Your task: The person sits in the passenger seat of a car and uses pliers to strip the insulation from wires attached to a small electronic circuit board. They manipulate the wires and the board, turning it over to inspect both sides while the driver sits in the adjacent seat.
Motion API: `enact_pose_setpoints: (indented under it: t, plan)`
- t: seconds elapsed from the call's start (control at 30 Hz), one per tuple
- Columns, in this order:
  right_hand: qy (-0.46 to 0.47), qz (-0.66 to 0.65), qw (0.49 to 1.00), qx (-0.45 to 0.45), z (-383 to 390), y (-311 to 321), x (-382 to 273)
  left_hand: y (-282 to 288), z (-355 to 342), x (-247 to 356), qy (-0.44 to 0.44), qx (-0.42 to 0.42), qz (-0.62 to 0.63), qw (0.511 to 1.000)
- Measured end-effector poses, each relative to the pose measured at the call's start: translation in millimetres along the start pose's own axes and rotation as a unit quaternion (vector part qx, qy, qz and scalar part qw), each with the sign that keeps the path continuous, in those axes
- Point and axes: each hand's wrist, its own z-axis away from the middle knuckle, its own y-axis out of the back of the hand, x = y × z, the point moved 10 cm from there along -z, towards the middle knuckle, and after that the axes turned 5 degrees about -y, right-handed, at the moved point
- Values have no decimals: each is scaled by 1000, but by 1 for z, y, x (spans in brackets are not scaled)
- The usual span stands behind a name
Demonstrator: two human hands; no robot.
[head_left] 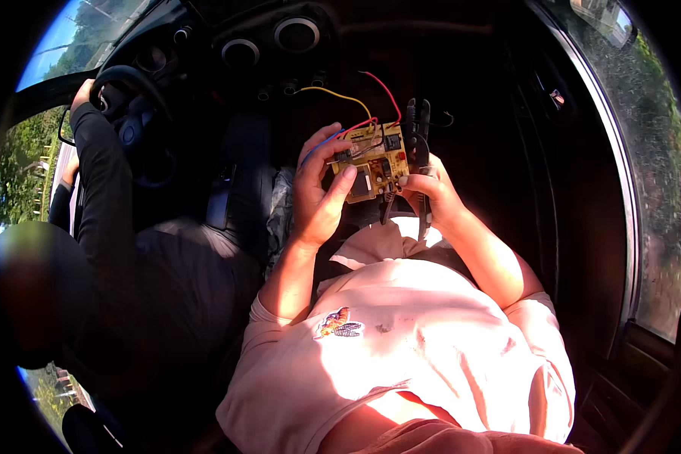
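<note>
A yellow-tan circuit board (380,165) with several small components is held up in front of my chest. My left hand (319,185) grips its left side, thumb on the front face and fingers round the edge. From the top of the board rise a yellow wire (340,93) and a red wire (390,92). A blue wire (322,143) runs by my left fingers. My right hand (436,195) is closed round dark wire strippers (424,121), jaws pointing up beside the board. Its thumb lies at the board's lower right edge. Some right fingers are hidden behind the tool.
I sit in a vehicle's passenger seat. On the left a person in dark sleeves (106,166) holds the steering wheel (140,79). Ahead is the dark dashboard with round air vents (296,35). The door (556,189) and its window (643,174) are close on the right.
</note>
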Motion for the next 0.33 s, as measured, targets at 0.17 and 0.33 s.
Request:
enact_pose_setpoints:
  t: [0.17, 0.33]
  plan:
    - [-6, 50, 998, 26, 0, -28, -5, 20, 2, 9, -32, 17, 21, 999]
    - [5, 97, 995, 0, -8, -38, 10, 42, 1, 16, -62, 7, 13, 998]
